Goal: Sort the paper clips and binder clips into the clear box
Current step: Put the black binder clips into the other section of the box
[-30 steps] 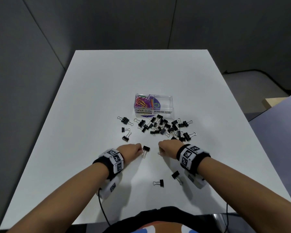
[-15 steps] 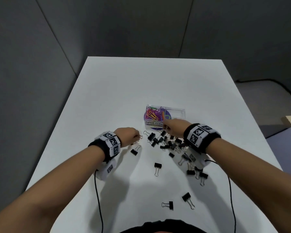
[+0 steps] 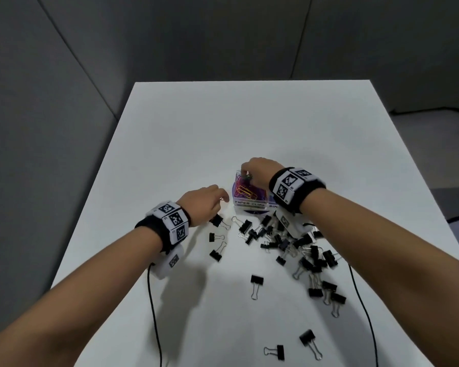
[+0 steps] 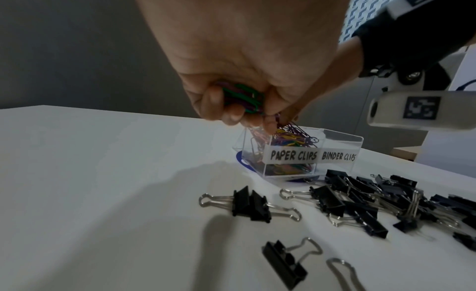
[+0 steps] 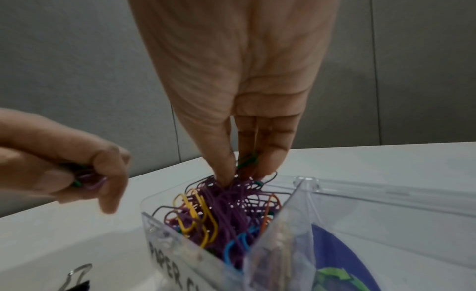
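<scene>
Coloured paper clips [image 5: 247, 163] (pinched) over clear box [image 5: 386, 188] rim.

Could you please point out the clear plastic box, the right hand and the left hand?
Clear plastic box [image 4: 335, 156], left wrist view: labelled front wall.
Right hand [image 5: 231, 75], right wrist view: palm.
Left hand [image 3: 204, 201], head view: back.

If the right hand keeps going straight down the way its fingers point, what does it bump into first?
Most likely the heap of colourful paper clips in the clear box. The right hand points straight down over that side, pinching a few clips, fingertips about touching the heap.
</scene>
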{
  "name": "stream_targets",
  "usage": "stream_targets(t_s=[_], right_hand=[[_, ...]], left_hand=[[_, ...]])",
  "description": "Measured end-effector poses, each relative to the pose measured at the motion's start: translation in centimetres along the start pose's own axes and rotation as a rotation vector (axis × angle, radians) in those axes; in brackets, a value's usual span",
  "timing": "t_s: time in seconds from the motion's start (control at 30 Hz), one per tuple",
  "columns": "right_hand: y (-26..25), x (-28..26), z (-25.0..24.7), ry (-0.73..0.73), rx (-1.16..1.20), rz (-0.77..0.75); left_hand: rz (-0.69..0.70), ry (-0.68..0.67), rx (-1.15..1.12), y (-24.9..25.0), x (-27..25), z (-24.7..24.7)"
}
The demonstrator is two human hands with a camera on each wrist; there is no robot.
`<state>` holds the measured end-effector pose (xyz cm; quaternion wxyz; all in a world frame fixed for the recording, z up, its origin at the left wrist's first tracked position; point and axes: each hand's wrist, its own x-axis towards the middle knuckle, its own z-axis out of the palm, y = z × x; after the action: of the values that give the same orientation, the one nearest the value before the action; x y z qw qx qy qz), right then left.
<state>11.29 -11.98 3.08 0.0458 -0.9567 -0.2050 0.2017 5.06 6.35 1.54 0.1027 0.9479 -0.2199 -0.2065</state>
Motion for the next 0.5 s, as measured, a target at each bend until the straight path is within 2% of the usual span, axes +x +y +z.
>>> stream_targets(t_s=[0.13,0.33,0.5], right_hand=[[0.3,-0.6,-0.2,0.047,0.052,-0.029],[1.8,-5.0,0.7,0.325,0.159,-0.039],[4.2,-9.5,3.2,0.404,0.225,0.071]], left_hand=[[0.036,0.051,-0.029,0.1,0.6,0.2],[0.115,0.172,0.010,2.2,2.6,-0.9],[0.171,0.167,0.109,5.0,6.2,-1.5]])
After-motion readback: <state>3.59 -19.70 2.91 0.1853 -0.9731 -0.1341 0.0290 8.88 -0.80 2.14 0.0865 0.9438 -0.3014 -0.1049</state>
